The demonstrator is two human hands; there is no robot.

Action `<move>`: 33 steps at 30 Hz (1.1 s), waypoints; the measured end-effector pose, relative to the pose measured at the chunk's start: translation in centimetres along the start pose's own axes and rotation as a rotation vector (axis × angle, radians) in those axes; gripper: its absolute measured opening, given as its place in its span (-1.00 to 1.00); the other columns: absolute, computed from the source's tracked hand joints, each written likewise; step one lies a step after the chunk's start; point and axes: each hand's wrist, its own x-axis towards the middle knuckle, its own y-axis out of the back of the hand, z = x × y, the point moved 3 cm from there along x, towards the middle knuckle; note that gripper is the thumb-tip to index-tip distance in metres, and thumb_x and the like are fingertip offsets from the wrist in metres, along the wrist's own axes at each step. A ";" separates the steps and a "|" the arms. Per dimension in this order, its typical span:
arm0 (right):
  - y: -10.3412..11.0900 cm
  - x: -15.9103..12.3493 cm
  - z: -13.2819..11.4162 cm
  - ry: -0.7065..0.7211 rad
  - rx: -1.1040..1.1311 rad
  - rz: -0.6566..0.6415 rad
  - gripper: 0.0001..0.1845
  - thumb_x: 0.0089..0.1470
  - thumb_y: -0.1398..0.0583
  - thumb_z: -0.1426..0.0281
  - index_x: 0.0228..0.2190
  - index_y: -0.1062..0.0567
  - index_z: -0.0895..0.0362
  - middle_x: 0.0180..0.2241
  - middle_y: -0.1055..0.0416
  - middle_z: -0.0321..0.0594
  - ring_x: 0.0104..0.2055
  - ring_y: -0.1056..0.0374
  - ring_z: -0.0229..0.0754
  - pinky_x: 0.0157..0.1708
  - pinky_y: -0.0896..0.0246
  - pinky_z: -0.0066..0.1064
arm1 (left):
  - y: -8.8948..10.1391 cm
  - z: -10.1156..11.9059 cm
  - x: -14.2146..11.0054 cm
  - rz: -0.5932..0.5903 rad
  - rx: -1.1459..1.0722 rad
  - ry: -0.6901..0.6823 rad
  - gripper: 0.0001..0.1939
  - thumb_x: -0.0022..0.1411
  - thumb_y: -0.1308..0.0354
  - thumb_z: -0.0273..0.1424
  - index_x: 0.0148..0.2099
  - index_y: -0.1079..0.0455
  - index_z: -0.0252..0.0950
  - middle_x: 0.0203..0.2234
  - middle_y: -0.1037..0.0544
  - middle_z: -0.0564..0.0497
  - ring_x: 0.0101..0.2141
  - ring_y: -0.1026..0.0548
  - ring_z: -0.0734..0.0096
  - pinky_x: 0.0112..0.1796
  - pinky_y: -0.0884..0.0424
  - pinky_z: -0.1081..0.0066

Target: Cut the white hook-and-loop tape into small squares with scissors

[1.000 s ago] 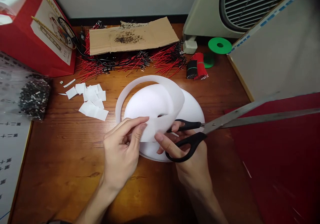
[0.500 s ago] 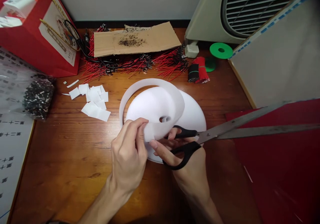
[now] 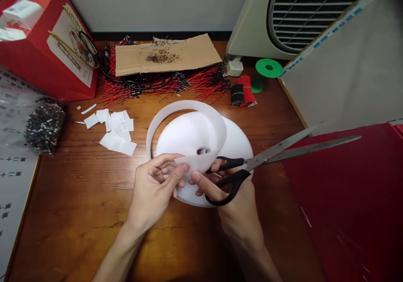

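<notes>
A wide roll of white tape-like strip [image 3: 179, 135] lies flat on the wooden table, with a loose length of strip [image 3: 222, 131] looping up from it. My left hand [image 3: 160, 181] pinches the free end of that strip between thumb and fingers. Just right of it, my right hand [image 3: 233, 198] has its fingers through the black handles of a pair of scissors [image 3: 255, 162]. The blades stand apart and point to the right, away from the strip. My right index finger is close to the strip; whether it touches cannot be made out.
Several cut white pieces [image 3: 116, 126] lie at the left. Behind are red wires [image 3: 208, 82] under a cardboard piece [image 3: 189, 55], a green spool [image 3: 269, 68] and a heater-like appliance [image 3: 248, 30]. A red paper bag [image 3: 37, 63] and a bag of small dark parts [image 3: 45, 126] stand left.
My left hand has turned and shifted its grip, so its thumb now lies over the strip's end. The scissors' blades have come slightly closer together. The view has shifted a little.
</notes>
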 end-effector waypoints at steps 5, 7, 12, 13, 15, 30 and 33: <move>-0.4 -0.3 0.0 0.044 0.006 0.039 -0.55 -0.07 -0.56 0.25 -0.37 -0.41 0.04 -0.53 -0.63 -0.32 -0.54 -0.59 -0.09 -0.56 -0.56 -0.37 | 0.1 0.0 0.1 0.050 -0.051 0.061 -0.75 0.03 -0.52 -0.32 -0.26 -0.69 -0.36 -0.67 -0.52 0.07 -0.66 -0.42 0.51 -0.62 -0.42 0.52; -0.4 -0.3 0.1 0.062 0.003 0.051 -0.56 -0.04 -0.55 0.24 -0.37 -0.41 0.04 -0.51 -0.65 -0.29 -0.51 -0.62 -0.06 -0.55 -0.57 -0.36 | 0.0 0.0 0.0 0.056 -0.039 0.073 -0.73 0.03 -0.52 -0.29 -0.24 -0.72 -0.35 -0.67 -0.50 0.07 -0.64 -0.43 0.50 -0.60 -0.44 0.51; -0.4 -0.1 0.6 0.075 0.006 0.063 -0.56 -0.05 -0.56 0.26 -0.35 -0.42 0.06 -0.50 -0.63 -0.33 -0.52 -0.61 -0.11 -0.55 -0.56 -0.40 | 0.1 0.0 -0.1 0.069 -0.020 0.074 -0.65 0.05 -0.51 -0.28 -0.11 -0.74 -0.34 -0.63 -0.50 0.07 -0.60 -0.43 0.51 -0.56 -0.46 0.52; -0.4 -0.1 0.6 0.080 0.009 0.061 -0.56 -0.05 -0.56 0.27 -0.35 -0.41 0.06 -0.49 -0.62 -0.33 -0.51 -0.61 -0.11 -0.55 -0.57 -0.41 | 0.2 0.0 -0.1 0.075 -0.020 0.071 -0.63 0.05 -0.52 -0.29 -0.09 -0.74 -0.34 -0.62 -0.51 0.07 -0.59 -0.43 0.52 -0.56 -0.45 0.52; -0.4 -0.1 0.7 0.081 0.017 0.055 -0.57 -0.04 -0.55 0.29 -0.34 -0.41 0.05 -0.48 -0.63 -0.31 -0.49 -0.62 -0.12 -0.53 -0.57 -0.42 | 0.3 -0.1 -0.1 0.082 -0.024 0.067 -0.61 0.04 -0.53 -0.31 -0.07 -0.73 -0.34 -0.60 -0.52 0.06 -0.58 -0.42 0.53 -0.54 -0.45 0.54; 0.2 0.2 1.0 0.014 0.066 0.039 -0.52 -0.15 -0.60 0.28 -0.36 -0.44 0.06 -0.47 -0.62 -0.35 -0.48 -0.65 -0.07 -0.46 -0.60 -0.38 | 0.3 -0.4 -0.7 0.131 -0.054 0.074 -0.73 0.03 -0.56 -0.27 -0.24 -0.73 -0.31 -0.54 -0.65 -0.02 -0.56 -0.54 0.47 -0.54 -0.48 0.55; 0.2 0.1 1.0 -0.002 0.094 0.026 -0.51 -0.16 -0.61 0.31 -0.36 -0.44 0.05 -0.47 -0.64 -0.34 -0.43 -0.69 -0.04 -0.42 -0.60 -0.40 | 0.1 0.0 -0.9 0.164 -0.044 0.055 -0.73 -0.01 -0.58 -0.27 -0.32 -0.70 -0.35 -0.63 -0.62 -0.01 -0.62 -0.54 0.43 -0.58 -0.50 0.52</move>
